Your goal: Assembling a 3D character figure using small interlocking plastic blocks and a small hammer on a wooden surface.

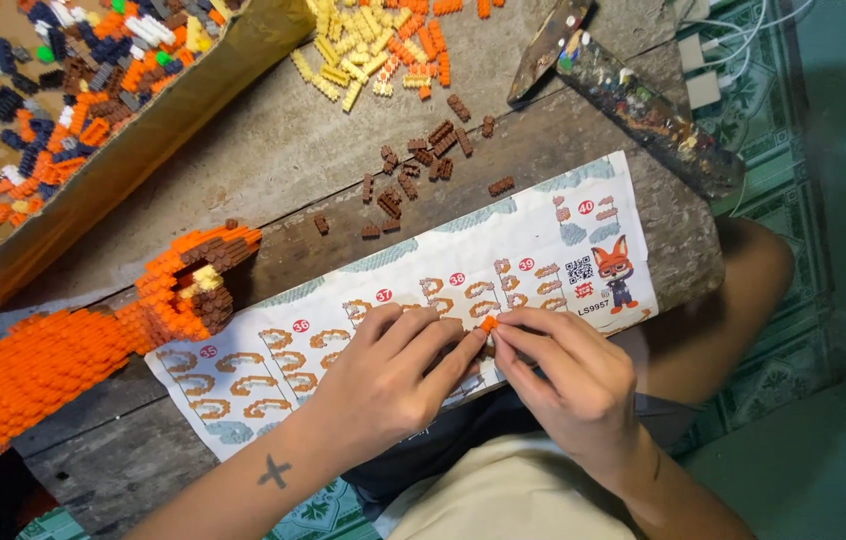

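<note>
**Inspector:** Report the work in hand.

**Assistant:** Both hands meet over the instruction sheet (pixel 413 310) at the near edge of the worktop (pixel 273 160). Between the fingertips sits a small orange brick piece (pixel 488 323), pinched from both sides. What lies beneath it is hidden by the fingers.

**Inspector:** State of each hand?

**Assistant:** Left hand (pixel 383 375): fingers curled and nearly closed, index and thumb tips pressed to the piece. Right hand (pixel 568 375): likewise closed to a fine pinch on the same piece, remaining fingers tucked. Both palms face down, wrists low, forearms coming in from the person's lap and converging at the sheet.

**Inspector:** Guidance for doing this step well?

**Assistant:** In my judgement, the piece should be kept square between the fingertips, studs aligned before any pressure, then pressed straight and evenly. Resting the heels of the hands on the sheet would steady the pinch. A skewed press could pop so small a part loose.

**Inspector:** Surroundings?

**Assistant:** A large orange brick model (pixel 63 360) lies to the left, its brown-and-orange end touching the sheet's corner. Loose brown bricks (pixel 423 160) are scattered beyond the sheet; yellow and orange bricks (pixel 373 45) lie further back. A cardboard tray (pixel 143 150) of mixed bricks stands at far left.
</note>
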